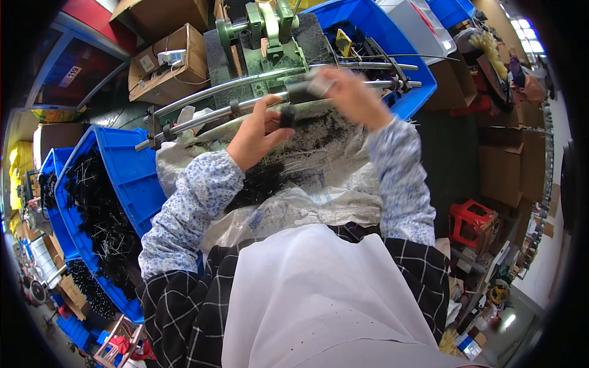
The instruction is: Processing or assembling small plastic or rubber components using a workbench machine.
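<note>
My left hand is bent round a small black part, thumb below it and fingers above, just in front of two long metal rods. My right hand is smeared by motion over the right half of the rods. Something pale shows at its fingertips, too blurred to name. Between the hands a black sleeve sits along the nearer rod. Behind the rods stands a green bench press on a dark metal base. A dirty pale plastic sheet with black scraps lies below my hands.
At my left, blue bins hold many black parts. Another blue bin stands behind the rods' right ends. A cardboard box with a white device is at the back left. A red stool stands at the right.
</note>
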Available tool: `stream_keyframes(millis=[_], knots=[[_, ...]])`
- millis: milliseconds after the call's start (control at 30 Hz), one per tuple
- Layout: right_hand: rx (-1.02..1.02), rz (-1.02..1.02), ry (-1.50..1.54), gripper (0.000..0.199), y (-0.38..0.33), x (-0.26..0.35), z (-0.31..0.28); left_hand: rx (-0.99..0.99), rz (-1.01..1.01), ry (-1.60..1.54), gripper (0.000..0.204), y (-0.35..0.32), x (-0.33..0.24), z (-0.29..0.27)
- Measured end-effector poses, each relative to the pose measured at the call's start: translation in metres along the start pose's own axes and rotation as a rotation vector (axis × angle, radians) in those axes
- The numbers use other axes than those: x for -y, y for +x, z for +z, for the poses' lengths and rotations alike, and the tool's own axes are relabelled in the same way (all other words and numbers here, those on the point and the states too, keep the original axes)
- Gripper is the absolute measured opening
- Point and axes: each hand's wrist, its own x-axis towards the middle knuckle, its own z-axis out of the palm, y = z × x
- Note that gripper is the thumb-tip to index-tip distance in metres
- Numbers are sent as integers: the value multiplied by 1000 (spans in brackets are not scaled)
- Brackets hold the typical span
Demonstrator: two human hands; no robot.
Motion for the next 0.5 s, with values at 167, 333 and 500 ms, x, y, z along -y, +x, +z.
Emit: stream_keyframes(millis=[167, 333, 500], knots=[[-1, 25, 364, 26, -26, 34, 54, -159, 43, 243, 70, 2, -17, 8], [-32, -54, 232, 27, -19, 41, 67, -193, -3, 286, 69, -10, -13, -2], [-424, -448, -379, 16, 20, 29, 49, -79, 159, 338, 69, -28, -9, -12]])
